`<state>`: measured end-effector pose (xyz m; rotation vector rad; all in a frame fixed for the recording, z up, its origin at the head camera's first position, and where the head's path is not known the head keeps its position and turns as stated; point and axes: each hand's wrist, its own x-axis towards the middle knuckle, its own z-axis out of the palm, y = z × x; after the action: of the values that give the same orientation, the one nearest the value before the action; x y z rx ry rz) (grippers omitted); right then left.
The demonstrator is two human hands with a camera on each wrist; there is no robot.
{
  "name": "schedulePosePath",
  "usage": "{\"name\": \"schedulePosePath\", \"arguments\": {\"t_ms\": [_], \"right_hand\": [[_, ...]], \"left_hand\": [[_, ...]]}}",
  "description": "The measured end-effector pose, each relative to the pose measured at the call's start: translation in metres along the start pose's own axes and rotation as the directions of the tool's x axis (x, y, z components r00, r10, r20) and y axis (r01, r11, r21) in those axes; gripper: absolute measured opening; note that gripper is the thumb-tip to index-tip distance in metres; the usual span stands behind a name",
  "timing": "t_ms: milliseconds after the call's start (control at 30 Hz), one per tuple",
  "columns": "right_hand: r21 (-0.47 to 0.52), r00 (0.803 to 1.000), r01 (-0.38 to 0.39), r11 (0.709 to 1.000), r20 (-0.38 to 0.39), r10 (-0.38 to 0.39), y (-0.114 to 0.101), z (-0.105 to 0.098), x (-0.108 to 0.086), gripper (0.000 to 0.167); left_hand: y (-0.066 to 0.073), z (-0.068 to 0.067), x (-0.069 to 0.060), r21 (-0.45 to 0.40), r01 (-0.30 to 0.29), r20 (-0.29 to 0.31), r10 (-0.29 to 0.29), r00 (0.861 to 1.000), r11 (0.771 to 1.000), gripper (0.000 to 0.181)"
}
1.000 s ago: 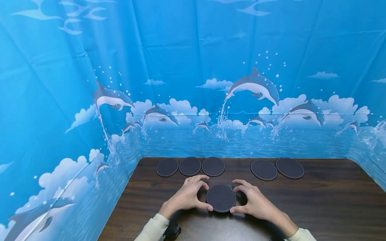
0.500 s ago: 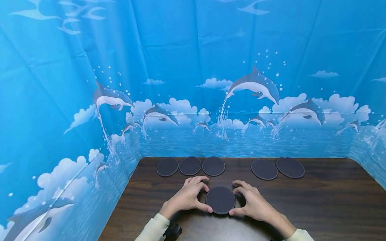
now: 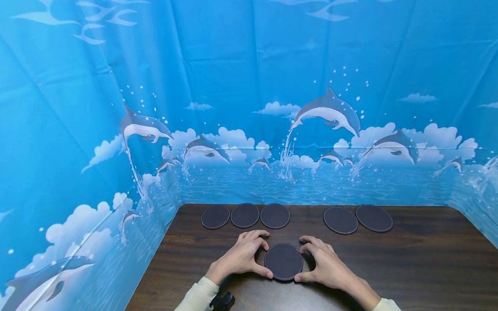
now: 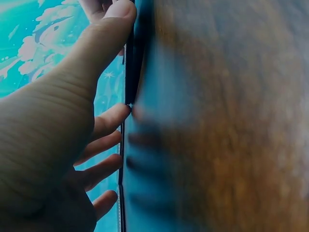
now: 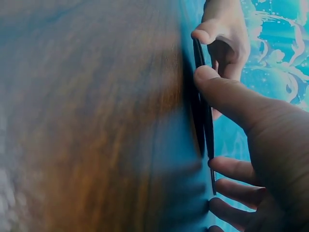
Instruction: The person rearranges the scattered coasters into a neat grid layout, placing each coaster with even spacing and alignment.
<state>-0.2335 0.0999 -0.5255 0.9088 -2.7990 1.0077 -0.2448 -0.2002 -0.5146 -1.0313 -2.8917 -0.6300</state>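
Observation:
A round dark coaster (image 3: 283, 261) with a stitched rim lies between both hands at the front middle of the table in the head view. My left hand (image 3: 242, 255) holds its left edge between thumb and index finger. On the right edge, my right hand (image 3: 324, 264) does the same, its other fingers curved behind. Seen from the right wrist, the coaster (image 5: 206, 116) appears edge-on as a thin dark strip close to the wood. The left wrist view shows the thumb (image 4: 116, 14) at the strip's top and the index fingertip at its lower end.
Along the back of the dark wooden table (image 3: 428, 259) lie three similar coasters (image 3: 245, 215) on the left and two more coasters (image 3: 340, 220) on the right. A blue dolphin-print curtain (image 3: 249, 108) stands behind and to the left.
Both hands and the coaster between them have shifted slightly toward the near side of the table. The back row of coasters has stayed in place.

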Motion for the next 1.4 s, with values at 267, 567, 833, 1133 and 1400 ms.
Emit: {"name": "schedulePosePath", "arguments": {"t_ms": [267, 567, 833, 1133, 1400], "right_hand": [[-0.029, 1.0, 0.012, 1.0, 0.005, -0.012, -0.002, 0.001, 0.0, 0.062], [-0.072, 1.0, 0.019, 0.997, 0.024, -0.018, -0.003, -0.001, 0.0, 0.06], [-0.089, 0.999, 0.039, 0.995, 0.024, -0.037, -0.004, -0.002, 0.0, 0.062], [-0.084, 0.999, 0.036, 0.996, 0.021, -0.034, 0.0, -0.006, 0.002, 0.058], [-0.015, 1.0, 0.014, 1.0, 0.022, -0.014, 0.006, -0.013, 0.002, 0.048]], "left_hand": [[0.004, -0.002, 0.001, 0.014, 0.027, 0.041, -0.028, 0.999, 1.0, 0.066], [0.007, -0.003, 0.001, 0.026, 0.03, 0.08, -0.032, 0.996, 0.999, 0.068], [0.009, -0.005, 0.001, 0.038, 0.021, 0.085, -0.024, 0.996, 0.999, 0.068], [0.007, -0.006, 0.004, 0.036, 0.027, 0.094, -0.03, 0.995, 0.999, 0.068], [0.001, -0.007, 0.002, 0.016, 0.005, 0.102, -0.007, 0.995, 1.0, 0.063]]}}
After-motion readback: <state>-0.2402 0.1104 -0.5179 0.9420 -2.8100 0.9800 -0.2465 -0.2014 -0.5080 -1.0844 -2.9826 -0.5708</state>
